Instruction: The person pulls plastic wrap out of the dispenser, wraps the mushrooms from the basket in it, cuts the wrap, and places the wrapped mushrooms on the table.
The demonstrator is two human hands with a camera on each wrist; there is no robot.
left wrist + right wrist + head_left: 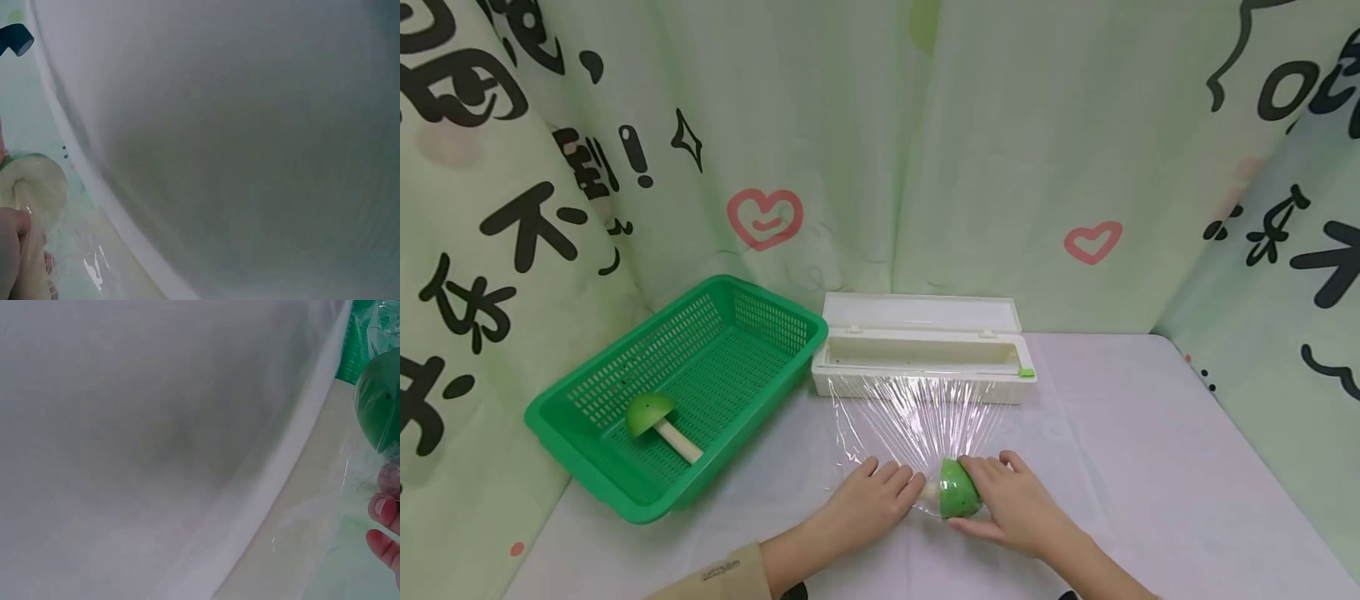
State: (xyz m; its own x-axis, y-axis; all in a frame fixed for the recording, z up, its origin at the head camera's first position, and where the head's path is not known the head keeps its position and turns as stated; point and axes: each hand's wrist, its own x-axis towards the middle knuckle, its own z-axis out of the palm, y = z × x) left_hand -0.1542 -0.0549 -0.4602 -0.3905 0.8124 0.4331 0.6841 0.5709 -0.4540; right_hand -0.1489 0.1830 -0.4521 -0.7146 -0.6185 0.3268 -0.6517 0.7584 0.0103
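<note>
A toy mushroom (959, 490) with a green cap lies on its side in clear plastic wrap (917, 425), its stem pointing left. The left hand (874, 502) grips the stem end through the film; in the left wrist view the pale underside of the cap (45, 182) shows beside the fingers. At the cap, the right hand (1018, 506) holds on with thumb below and fingers above. Film covers the green cap (382, 403) in the right wrist view. The wrap stretches in creases from a white dispenser box (925, 313), its lid raised.
To the left stands a green plastic basket (642, 507) with another green-capped mushroom (651, 412) in it. A small green slider (1026, 372) sits at the box's right end. A printed curtain (850, 167) encloses the white-covered table (1150, 442). White cloth fills much of both wrist views.
</note>
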